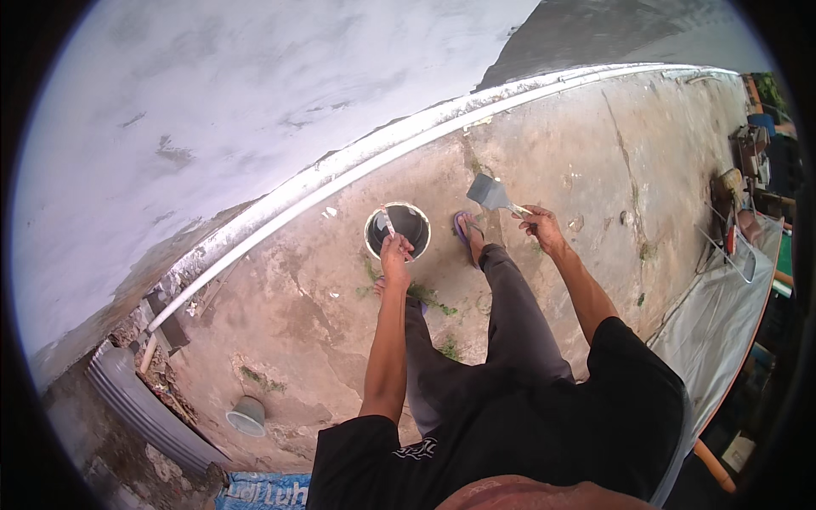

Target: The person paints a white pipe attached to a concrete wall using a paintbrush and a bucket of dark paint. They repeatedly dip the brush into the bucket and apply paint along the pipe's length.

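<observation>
My left hand (396, 255) grips a thin, paint-smeared stick (387, 220) over a round bucket (426, 247) with a pale rim. Dark grey liquid fills part of the bucket, which stands on the ground by my feet. Out to the right, my right hand (542, 227) holds a wide flat brush (489, 192) by its handle, its grey-coated head pointing up and left, away from the bucket. The wall (223, 115) ahead has a light grey coat, with a darker grey patch (574, 38) at the upper right.
A white pipe (306, 203) runs along the wall's foot. A small grey bucket (247, 415) stands at the lower left, near corrugated sheeting (143, 408). At the right lie a grey tarp (707, 331) and assorted items. The concrete ground (542, 140) is cracked, with small weeds.
</observation>
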A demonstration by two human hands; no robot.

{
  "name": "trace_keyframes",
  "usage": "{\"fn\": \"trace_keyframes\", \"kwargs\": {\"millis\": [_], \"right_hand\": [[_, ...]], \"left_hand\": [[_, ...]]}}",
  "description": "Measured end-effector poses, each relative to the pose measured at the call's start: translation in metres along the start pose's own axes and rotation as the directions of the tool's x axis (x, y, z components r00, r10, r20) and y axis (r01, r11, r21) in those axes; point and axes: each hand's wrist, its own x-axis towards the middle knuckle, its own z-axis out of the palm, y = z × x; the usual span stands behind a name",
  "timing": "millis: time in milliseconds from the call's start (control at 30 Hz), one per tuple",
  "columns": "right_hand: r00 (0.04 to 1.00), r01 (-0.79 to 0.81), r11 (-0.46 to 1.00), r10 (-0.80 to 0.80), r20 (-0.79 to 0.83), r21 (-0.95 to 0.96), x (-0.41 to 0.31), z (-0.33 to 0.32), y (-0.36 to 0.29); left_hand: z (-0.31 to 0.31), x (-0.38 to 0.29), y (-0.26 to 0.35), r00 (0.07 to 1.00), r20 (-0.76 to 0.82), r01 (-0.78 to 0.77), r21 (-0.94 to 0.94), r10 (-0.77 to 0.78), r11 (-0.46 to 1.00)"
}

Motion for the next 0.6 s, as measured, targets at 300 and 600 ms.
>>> {"fn": "trace_keyframes", "kwargs": {"millis": [300, 600], "right_hand": [[0.988, 0.086, 0.99, -0.07, -0.14, 0.108, -0.001, 0.009, 0.066], [0.96, 0.2, 0.973, -0.171, -0.222, 0.117, 0.068, -0.014, 0.086]], "left_hand": [[0.031, 0.06, -0.061, 0.989, 0.14, 0.04, 0.058, -0.047, 0.998], [0.037, 0.125, -0.102, 0.994, 0.106, -0.029, 0.13, 0.016, 0.991]]}}
